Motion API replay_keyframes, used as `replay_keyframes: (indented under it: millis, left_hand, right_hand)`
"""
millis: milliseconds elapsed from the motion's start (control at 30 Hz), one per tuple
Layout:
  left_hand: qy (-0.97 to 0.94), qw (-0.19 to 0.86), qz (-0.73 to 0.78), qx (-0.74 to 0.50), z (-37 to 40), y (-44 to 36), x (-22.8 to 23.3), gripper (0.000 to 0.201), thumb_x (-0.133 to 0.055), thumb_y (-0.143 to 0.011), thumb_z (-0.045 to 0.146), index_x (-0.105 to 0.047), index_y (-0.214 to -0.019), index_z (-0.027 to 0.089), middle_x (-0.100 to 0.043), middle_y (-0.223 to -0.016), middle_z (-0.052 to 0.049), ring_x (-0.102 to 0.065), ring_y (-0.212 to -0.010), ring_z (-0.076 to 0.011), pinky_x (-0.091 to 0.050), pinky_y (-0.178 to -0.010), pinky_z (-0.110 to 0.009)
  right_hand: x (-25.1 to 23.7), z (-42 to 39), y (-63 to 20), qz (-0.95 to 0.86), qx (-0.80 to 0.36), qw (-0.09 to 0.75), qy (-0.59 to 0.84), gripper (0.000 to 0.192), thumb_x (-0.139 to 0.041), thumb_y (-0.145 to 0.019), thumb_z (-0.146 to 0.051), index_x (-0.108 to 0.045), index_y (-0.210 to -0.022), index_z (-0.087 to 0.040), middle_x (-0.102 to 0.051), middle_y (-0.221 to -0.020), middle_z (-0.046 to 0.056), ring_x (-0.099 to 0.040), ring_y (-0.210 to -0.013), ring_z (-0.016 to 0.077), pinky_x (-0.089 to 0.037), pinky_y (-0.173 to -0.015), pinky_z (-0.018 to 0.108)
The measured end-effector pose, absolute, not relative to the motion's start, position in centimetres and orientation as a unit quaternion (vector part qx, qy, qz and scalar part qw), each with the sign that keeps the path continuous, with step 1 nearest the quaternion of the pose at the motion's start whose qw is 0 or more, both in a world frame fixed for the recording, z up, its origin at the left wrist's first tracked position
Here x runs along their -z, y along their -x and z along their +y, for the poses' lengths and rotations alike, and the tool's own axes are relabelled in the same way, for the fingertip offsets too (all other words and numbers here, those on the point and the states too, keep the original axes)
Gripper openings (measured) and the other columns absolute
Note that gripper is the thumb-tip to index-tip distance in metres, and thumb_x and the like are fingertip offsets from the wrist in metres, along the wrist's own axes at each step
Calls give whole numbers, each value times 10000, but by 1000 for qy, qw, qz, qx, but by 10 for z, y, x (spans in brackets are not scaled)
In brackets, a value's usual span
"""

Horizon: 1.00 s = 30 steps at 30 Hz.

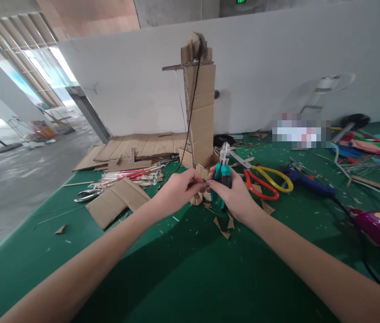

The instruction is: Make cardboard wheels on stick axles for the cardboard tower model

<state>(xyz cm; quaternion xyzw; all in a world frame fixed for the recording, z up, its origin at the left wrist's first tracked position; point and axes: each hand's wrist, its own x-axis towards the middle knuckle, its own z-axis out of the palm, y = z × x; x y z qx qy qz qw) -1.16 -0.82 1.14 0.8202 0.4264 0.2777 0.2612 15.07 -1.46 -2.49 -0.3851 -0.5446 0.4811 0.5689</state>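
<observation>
Cardboard tower (199, 107): upright on the green table (183, 273), capped with a folded top and a side arm, a dark cord (192, 112) running down its face; the main body looks built. Left hand (176, 190): fingers pinched shut on something small at the tower's foot, too small to identify. Right hand (232, 193): closed around teal-handled pliers (223, 172), their jaws pointing up, fingertips meeting the left hand's. Work at the base appears unfinished, judging by both hands busy there. Loose cardboard scraps (222, 226) lie just below the hands. Scissors (266, 181) rest near the right hand; flat cardboard sheets (136, 146) lie behind, unused.
</observation>
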Motion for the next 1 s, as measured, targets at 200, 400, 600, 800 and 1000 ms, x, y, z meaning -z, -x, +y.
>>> replay_keyframes:
  millis: [200,400,600,800,1000]
  left_hand:
    - [-798,295,441,-284,-6,12,-9,146,-492,-851,303,-524,-788,176,-655,-675,-8,-642,-622,-123,-477,-564,-227]
    - [-772,290,470,-315,10,21,-5,204,-445,-867,363,-511,-818,175,-674,-761,-38,-645,-649,-133,-466,-557,-227]
    - [-761,-74,627,-149,30,54,-18,352,-377,-878,456,-589,-828,180,-665,-746,-91,-638,-730,-253,-436,-637,-341]
    - [-799,-75,584,-126,26,56,-26,480,-275,-907,504,-610,-927,162,-628,-1023,-121,-613,-870,-249,-443,-737,-359]
    - [-891,173,387,-161,3,30,-29,309,-416,-892,356,-565,-1114,201,-653,-1031,-44,-610,-844,-148,-465,-723,-258]
  right_hand:
    - [25,-14,-152,-552,-498,545,387,237,-653,-684,-255,-501,-859,-207,-551,-789,-11,-550,-666,135,-501,-687,347]
    - [23,-13,-153,-563,-459,547,416,210,-640,-700,-268,-502,-844,-199,-537,-796,1,-545,-679,146,-495,-669,344]
    - [24,-9,-155,-534,-454,573,424,214,-632,-711,-292,-476,-831,-208,-522,-810,4,-535,-661,138,-489,-658,341]
    - [30,-7,-156,-583,-417,552,426,187,-611,-730,-265,-488,-856,-202,-541,-832,24,-556,-701,155,-494,-689,355]
    - [32,-12,-151,-623,-387,546,405,162,-584,-756,-260,-497,-882,-209,-564,-849,28,-575,-751,171,-497,-718,356]
